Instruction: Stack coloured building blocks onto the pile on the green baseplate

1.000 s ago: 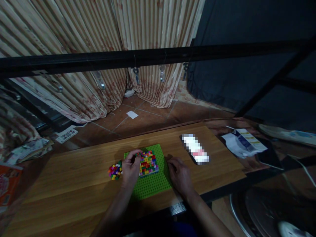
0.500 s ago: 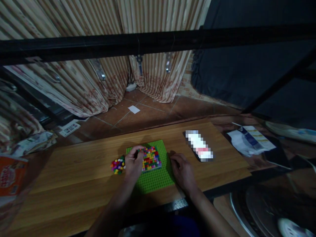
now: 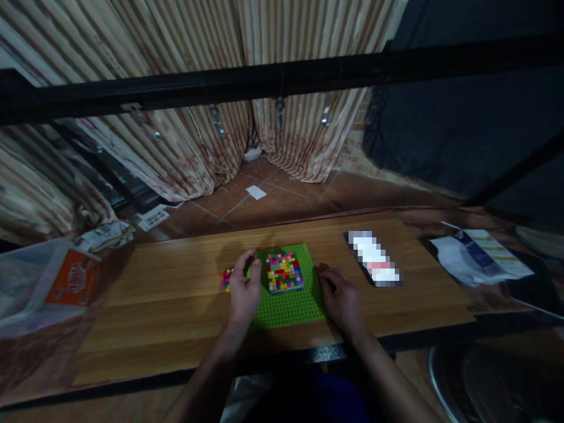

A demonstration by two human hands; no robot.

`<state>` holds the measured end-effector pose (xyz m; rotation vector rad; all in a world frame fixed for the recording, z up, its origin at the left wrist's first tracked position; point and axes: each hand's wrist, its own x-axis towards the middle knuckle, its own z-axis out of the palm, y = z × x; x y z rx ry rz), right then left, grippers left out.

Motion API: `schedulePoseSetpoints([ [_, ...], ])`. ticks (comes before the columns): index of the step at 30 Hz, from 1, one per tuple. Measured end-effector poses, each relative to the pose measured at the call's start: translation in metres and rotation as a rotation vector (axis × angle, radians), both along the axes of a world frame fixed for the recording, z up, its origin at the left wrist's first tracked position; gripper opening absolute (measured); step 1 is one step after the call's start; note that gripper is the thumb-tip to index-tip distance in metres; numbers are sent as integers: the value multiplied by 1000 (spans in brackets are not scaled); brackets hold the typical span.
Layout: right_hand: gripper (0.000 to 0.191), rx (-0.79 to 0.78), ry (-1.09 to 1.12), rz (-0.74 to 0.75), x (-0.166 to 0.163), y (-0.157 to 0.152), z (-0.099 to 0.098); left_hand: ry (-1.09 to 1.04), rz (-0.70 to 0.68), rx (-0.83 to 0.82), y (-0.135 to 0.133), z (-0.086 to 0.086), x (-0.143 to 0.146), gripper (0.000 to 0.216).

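Multicoloured brick mosaic (image 3: 285, 272) now lies uncovered on the green baseplate (image 3: 291, 310), its top accessible — the left hand (image 3: 245, 288) has drawn off toward loose bricks (image 3: 226, 279). The right hand (image 3: 343, 296) curls; whether either grip holds anything, I cannot tell.

Head camera: from the wearer's head, facing forward and down.
Tabletop (image 3: 176, 305): near, seen from above, lower half of frame.
Left hand (image 3: 245, 291), right hand (image 3: 343, 298): near, below frame centre.
Curtains (image 3: 189, 47): farther off, upper left to centre.
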<state>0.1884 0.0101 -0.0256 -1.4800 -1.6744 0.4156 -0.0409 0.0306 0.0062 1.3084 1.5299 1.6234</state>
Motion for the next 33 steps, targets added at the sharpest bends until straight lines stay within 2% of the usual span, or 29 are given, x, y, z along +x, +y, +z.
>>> schedulePoseSetpoints([
  [7, 25, 11, -52, 9, 6, -1, -4, 247, 215, -90, -55, -13, -69, 19],
  [11, 27, 24, -81, 16, 8, -2, -6, 490, 235, -104, -75, -19, -91, 14],
  [15, 28, 25, -88, 14, 8, -3, -5, 645, 153, -125, -73, -15, -85, 12],
  [18, 28, 37, -85, 8, 8, -3, -5, 704, 164, -144, -66, -14, -76, 9],
  [33, 30, 18, -95, 3, 7, -2, -5, 856, 100, -142, -61, -17, -75, 20],
])
